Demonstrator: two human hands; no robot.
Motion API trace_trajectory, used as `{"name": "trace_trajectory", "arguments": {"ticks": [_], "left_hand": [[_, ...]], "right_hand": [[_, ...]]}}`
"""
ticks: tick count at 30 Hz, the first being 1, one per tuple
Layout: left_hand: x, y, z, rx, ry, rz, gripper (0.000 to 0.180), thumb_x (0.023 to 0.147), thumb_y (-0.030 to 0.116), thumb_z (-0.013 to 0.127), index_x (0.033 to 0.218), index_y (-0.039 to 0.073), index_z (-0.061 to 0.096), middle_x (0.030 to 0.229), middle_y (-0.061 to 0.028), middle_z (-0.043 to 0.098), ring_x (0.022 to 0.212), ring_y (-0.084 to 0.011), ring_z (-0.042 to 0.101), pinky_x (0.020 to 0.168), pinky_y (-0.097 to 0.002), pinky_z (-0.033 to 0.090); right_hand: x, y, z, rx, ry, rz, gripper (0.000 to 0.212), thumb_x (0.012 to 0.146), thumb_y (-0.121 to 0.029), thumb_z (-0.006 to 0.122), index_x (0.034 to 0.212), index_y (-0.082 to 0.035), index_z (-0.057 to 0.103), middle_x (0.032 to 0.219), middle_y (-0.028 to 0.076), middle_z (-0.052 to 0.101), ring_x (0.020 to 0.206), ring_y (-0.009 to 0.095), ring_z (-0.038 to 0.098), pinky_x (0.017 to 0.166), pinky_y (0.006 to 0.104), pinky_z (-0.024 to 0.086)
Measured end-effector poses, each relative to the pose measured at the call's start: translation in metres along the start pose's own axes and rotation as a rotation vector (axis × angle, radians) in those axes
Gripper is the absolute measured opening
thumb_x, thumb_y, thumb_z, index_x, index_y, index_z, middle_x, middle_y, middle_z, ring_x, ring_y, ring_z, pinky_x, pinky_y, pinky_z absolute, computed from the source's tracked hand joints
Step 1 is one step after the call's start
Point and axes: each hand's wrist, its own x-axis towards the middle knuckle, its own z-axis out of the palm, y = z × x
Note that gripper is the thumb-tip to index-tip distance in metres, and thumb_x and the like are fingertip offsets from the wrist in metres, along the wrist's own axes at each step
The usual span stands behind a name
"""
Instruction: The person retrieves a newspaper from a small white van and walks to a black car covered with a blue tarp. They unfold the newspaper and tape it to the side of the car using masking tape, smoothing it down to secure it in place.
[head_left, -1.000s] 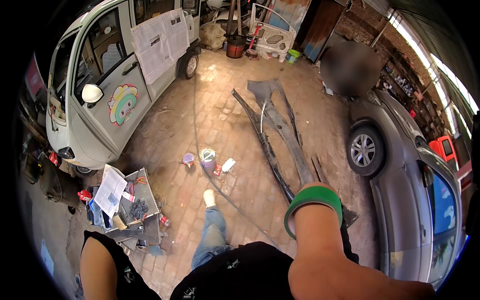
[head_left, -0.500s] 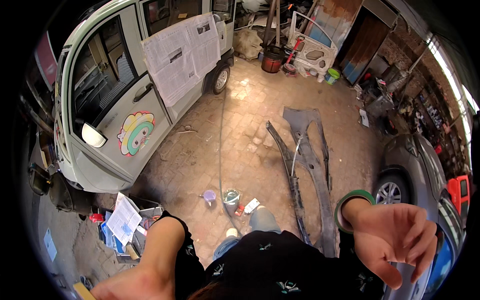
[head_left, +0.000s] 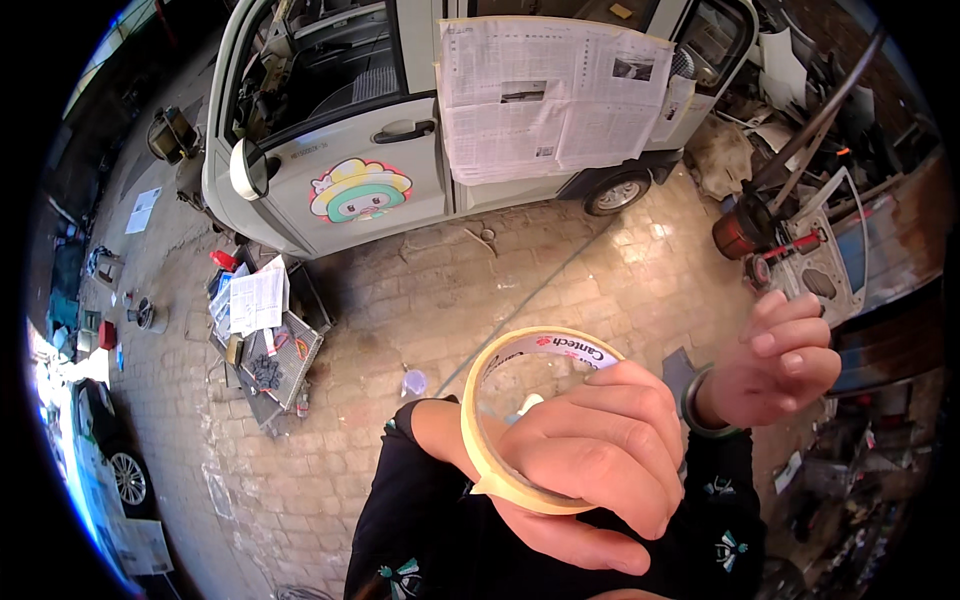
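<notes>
My left hand (head_left: 600, 470) is raised close to the camera and grips a roll of beige masking tape (head_left: 480, 440), fingers wrapped over its right side. A loose tape end sticks out at the roll's lower left. My right hand (head_left: 785, 360), with a green bracelet (head_left: 692, 405) on the wrist, hovers just right of the roll, fingers loosely curled and holding nothing. Both forearms wear black sleeves.
A small white vehicle (head_left: 330, 130) stands ahead, with newspaper (head_left: 550, 90) covering its side and a cartoon sticker (head_left: 360, 190) on the door. A metal tray with papers and tools (head_left: 265, 340) lies on the brick floor at left. A rusty red drum (head_left: 740, 230) and scrap stand at right.
My view has tilted up toward the white vehicle. My left hand has come up from the lower edge with the tape roll, and my right hand has moved in beside it.
</notes>
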Motion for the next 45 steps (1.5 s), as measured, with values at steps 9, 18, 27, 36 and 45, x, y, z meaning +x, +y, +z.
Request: {"name": "trace_trajectory", "arguments": {"ticks": [9,18,27,36,45], "left_hand": [[0.084,-0.187,-0.003,0.026,0.009,-0.014,0.027,0.091,0.03,0.065,0.076,0.008,0.063,0.07,0.0005,0.066,0.062,-0.0144,0.058,0.074,-0.0302,0.044],[0.146,-0.34,-0.072,-0.338,-0.088,-0.106,0.032,0.094,0.036,0.06,0.082,0.006,0.065,0.077,-0.0022,0.066,0.064,-0.0157,0.057,0.073,-0.0302,0.043],[0.2,-0.449,-0.131,-0.287,-0.032,-0.147,0.037,0.094,0.034,0.059,0.086,-0.001,0.066,0.09,-0.0109,0.066,0.07,-0.0201,0.059,0.068,-0.0319,0.043],[0.22,-0.517,-0.196,-0.017,0.075,0.045,0.026,0.085,0.022,0.068,0.093,-0.003,0.068,0.089,-0.0111,0.061,0.071,-0.0195,0.058,0.065,-0.027,0.044],[0.124,-0.529,-0.187,0.486,0.934,-0.241,0.018,0.088,0.016,0.064,0.097,0.001,0.065,0.094,-0.0048,0.061,0.083,-0.0104,0.056,0.075,-0.0252,0.046]], "right_hand": [[-0.023,0.255,-0.11,0.031,-0.117,0.309,0.018,0.096,-0.015,0.052,0.091,0.0,0.059,0.085,0.008,0.063,0.073,0.014,0.057,0.066,0.0243,0.044],[-0.061,0.549,-0.194,-0.142,-0.109,0.862,0.015,0.094,-0.014,0.059,0.096,0.0,0.061,0.087,0.002,0.065,0.08,0.006,0.057,0.072,0.0207,0.044],[-0.066,0.785,-0.259,-0.54,-0.044,0.868,0.022,0.084,-0.015,0.067,0.103,-0.003,0.066,0.094,0.008,0.07,0.086,0.016,0.067,0.079,0.0288,0.052],[-0.055,0.9,-0.293,-0.679,-0.337,0.382,0.024,0.085,-0.014,0.066,0.107,-0.004,0.061,0.109,0.015,0.056,0.106,0.035,0.053,0.091,0.0407,0.043],[-0.059,0.907,-0.328,-0.573,-0.606,0.286,0.013,0.095,-0.014,0.057,0.096,-0.001,0.059,0.089,0.014,0.053,0.085,0.031,0.053,0.075,0.041,0.043]]}}
